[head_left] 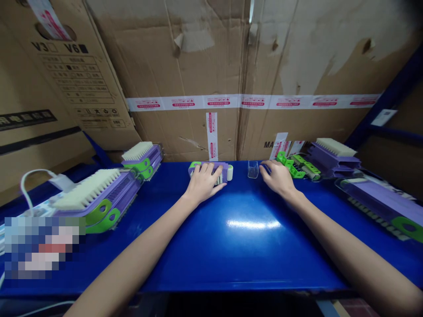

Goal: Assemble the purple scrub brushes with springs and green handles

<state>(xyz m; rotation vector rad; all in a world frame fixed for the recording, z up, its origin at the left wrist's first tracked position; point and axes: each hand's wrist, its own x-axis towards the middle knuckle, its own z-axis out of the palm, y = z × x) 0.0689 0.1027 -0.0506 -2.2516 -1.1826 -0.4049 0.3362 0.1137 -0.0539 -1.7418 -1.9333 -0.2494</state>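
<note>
Pressing down over a purple-and-green plastic brush with pale bristles (216, 167), the left grip (202, 184) has its fingers across the top and its thumb along the near side, closed on it! The brush sits right under that palm, a pale ribbed piece with a green top (230, 173) poking out to the right of the thumb.

Over to the right grip (278, 177): fingers and thumb slightly apart, nothing visible between them, fingertips just beside a small, clear, open plastic box (253, 169) on their left; whether they touch it, I cannot tell. Just beyond and right of that grip lie bright green plastic frames (287, 165), then farther right a purple plastic stack topped with cream bristles (332, 152), and nearer, a long purple-and-green brush, bristles down (380, 200).

Look left of the left grip! Two stacks of purple-and-green brushes, a far one (152, 157) and a near one (123, 188), show cream bristles uppermost, with a white plug and cable (64, 182) beyond them at the left. Beneath both grips runs the glossy blue bench (185, 255); behind them stands brown cardboard (194, 61).
</note>
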